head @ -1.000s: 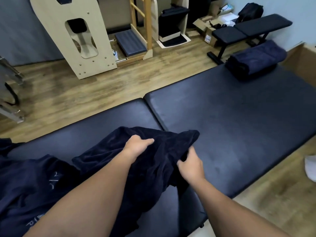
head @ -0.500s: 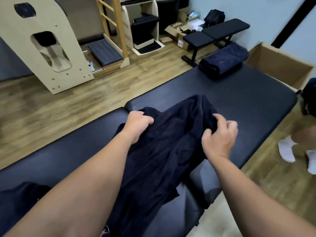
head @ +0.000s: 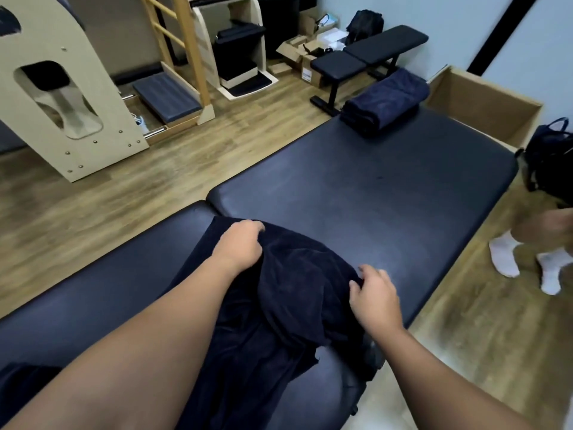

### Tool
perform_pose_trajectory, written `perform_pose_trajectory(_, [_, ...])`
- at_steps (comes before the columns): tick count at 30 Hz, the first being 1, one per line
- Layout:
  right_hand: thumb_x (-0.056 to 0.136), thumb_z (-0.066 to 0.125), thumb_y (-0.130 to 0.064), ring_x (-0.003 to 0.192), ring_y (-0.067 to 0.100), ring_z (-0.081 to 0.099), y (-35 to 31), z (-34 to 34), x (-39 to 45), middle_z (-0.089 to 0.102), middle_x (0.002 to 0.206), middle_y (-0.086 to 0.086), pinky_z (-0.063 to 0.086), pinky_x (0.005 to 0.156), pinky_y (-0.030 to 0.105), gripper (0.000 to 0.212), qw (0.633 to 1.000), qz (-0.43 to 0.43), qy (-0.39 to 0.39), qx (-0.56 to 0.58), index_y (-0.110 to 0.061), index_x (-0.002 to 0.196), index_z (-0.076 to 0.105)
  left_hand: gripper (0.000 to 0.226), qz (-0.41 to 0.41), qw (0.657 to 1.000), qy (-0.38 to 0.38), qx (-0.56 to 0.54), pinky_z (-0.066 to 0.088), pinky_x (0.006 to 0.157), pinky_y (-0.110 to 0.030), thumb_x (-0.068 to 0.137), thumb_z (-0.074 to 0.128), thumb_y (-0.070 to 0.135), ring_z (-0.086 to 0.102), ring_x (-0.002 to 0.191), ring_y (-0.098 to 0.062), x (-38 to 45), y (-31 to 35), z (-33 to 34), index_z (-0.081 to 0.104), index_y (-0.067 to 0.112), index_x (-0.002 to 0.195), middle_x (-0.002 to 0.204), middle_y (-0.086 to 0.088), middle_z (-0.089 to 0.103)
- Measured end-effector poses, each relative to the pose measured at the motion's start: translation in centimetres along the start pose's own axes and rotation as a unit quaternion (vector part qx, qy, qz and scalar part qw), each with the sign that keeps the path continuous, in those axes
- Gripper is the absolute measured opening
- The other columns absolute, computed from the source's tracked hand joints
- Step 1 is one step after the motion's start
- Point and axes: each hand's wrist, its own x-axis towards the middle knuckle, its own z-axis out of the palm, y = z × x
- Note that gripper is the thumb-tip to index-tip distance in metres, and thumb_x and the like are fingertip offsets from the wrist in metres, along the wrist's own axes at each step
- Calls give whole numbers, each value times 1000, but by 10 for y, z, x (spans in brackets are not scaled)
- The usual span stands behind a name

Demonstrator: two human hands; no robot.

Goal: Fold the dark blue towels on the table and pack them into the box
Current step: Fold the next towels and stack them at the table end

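We see a dark blue towel [head: 297, 290] lying loose and bunched up on the near part of the black padded table [head: 356, 187]. Part of it hangs over the near edge. Our left hand [head: 240, 243] sits on the far edge of the towel, with the fingers curled down and gripping the cloth. Our right hand [head: 375, 297] is at the towel's right edge, with the thumb and fingers bent and pinching the cloth there.

At the far end of the table lies a stack of folded towels [head: 386, 103], well apart from our hands. Just past that end stands the open cardboard box [head: 483, 110]. More dark cloth [head: 21, 380] shows at the bottom left corner.

On the right stands another person, and we see their white socks [head: 527, 262] on the wood floor [head: 93, 212].
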Motion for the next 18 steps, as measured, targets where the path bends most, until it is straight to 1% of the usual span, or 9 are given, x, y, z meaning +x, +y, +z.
perform_pose_trajectory(2, [95,59,-31,106,36,61,-3,1,10,61,118,11,49,85,39,26,996,56,-58,-48,-16,117,60,47,-23,998,-32,-44,49,96,-42,101,41,13,58,119,-33,11,5,6,46,23,147,132,-11,62])
perform_pose_trajectory(4, [91,59,-34,92,35,63,-4,2,15,68,100,9,54,79,38,16,993,84,-73,-49,-19,92,65,60,-50,994,-74,-60,46,86,-39,106,45,29,59,108,-31,16,2,18,17,35,159,127,-11,62])
perform_pose_trajectory(6, [89,60,-32,76,32,61,-5,2,17,67,81,7,51,67,33,24,994,89,-56,-38,-15,73,61,78,-77,990,-111,-46,48,84,-37,104,52,34,61,99,-27,17,-7,30,-3,48,157,115,-8,62])
perform_pose_trajectory(8, [90,60,-31,72,32,58,-3,-2,17,62,72,5,46,63,31,29,995,94,-31,-33,-10,70,62,68,-85,986,-145,0,51,91,-41,102,55,39,61,106,-29,24,-16,38,12,48,154,118,1,59])
perform_pose_trajectory(10, [91,60,-32,81,36,62,2,-9,20,67,81,9,47,67,32,29,996,87,4,-37,-10,75,67,38,-69,984,-153,60,52,94,-46,101,53,41,60,108,-31,29,-15,38,44,32,137,125,-5,61])
perform_pose_trajectory(12, [93,60,-32,90,37,65,10,-20,27,70,93,12,48,72,33,28,995,83,47,-43,-10,80,71,25,-65,989,-112,72,52,92,-45,101,54,39,60,107,-32,32,-2,31,56,21,118,121,-10,63])
perform_pose_trajectory(15, [94,57,-29,87,37,64,19,-41,40,69,91,14,41,67,31,30,989,78,118,-48,-8,74,66,21,-48,999,-20,-1,55,79,-41,97,58,38,66,88,-31,38,29,11,52,18,94,99,-10,68])
perform_pose_trajectory(16, [93,56,-27,86,38,64,21,-50,45,68,90,15,39,66,31,29,985,73,146,-48,-8,74,65,23,-39,998,6,-43,56,74,-42,96,59,38,67,80,-31,40,42,2,49,18,90,91,-9,68])
perform_pose_trajectory(18, [92,55,-25,83,41,62,21,-74,58,66,86,19,41,67,35,28,976,61,208,-25,-6,74,65,23,-7,992,57,-112,51,69,-39,97,60,35,62,80,-32,43,73,-16,46,17,92,86,-9,64])
